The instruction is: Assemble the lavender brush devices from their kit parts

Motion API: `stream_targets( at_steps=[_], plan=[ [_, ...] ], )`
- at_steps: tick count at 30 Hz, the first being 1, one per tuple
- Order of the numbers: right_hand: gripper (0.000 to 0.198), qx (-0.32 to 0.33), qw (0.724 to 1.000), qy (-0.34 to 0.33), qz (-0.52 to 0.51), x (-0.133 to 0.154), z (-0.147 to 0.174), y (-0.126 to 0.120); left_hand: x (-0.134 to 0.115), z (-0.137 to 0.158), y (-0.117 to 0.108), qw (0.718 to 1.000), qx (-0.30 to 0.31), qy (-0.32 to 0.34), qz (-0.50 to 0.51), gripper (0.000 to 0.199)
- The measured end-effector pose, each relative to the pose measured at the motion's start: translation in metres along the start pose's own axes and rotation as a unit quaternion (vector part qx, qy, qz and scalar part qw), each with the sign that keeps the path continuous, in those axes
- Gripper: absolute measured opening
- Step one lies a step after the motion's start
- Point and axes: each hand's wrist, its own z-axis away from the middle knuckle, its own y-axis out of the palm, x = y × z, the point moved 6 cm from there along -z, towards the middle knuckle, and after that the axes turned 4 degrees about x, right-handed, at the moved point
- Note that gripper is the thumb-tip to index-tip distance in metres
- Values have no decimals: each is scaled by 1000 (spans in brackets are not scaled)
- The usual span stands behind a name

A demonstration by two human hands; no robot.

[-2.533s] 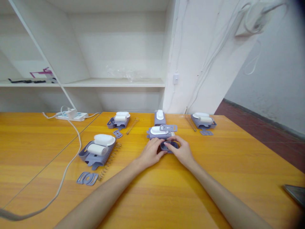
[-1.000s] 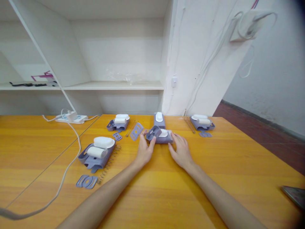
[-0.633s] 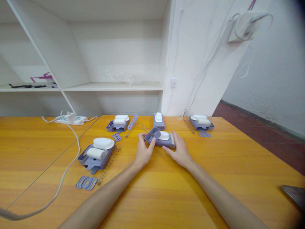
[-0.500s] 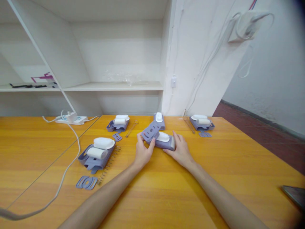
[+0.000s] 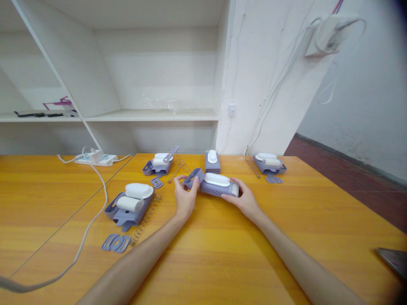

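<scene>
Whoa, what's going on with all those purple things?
A person is handling parts at a wooden table. The left hand holds a small purple cup, tilted, close to one end of a purple case with a white oval piece on top. The right hand grips the case's other end. More purple-and-white sets lie around.

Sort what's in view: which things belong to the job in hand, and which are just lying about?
Apparently in the job:
purple cap, in the left hand
purple housing with white oval piece, in the right hand
slotted plate beyond the left hand
matching housings around them, likely

Apparently just lying about:
power strip
clear plastic and pink item on the shelves
dark flat object
</scene>
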Motion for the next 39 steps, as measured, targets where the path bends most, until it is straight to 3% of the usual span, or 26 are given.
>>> stream_targets(
  at_steps=[3, 8, 14, 19, 28, 33, 39],
  plan=[
    [68, -22, 993, 36, -114, -3, -1, -8, 2, -1, 1, 1000, 3, -2, 9, 44],
    [60, -118, 962, 66, -238, -7, 1, -22, 3, -1, 3, 999, 21, -6, 28, 42],
    [60, -108, 905, 121, -392, -22, 0, -24, 11, -4, 5, 998, 31, -34, 32, 42],
    [57, -111, 883, 132, -437, -25, -2, -28, 11, -5, 10, 996, 51, -39, 63, 44],
    [64, -110, 909, 116, -385, -22, -2, -25, 8, -10, 5, 998, 29, -10, 61, 34],
    [69, -87, 931, 93, -341, -16, -1, -22, 26, -15, 0, 981, 3, -75, 176, 36],
    [77, -61, 962, 70, -258, -9, 1, -19, 33, -11, 18, 929, 116, -173, 306, 45]
  ],
)
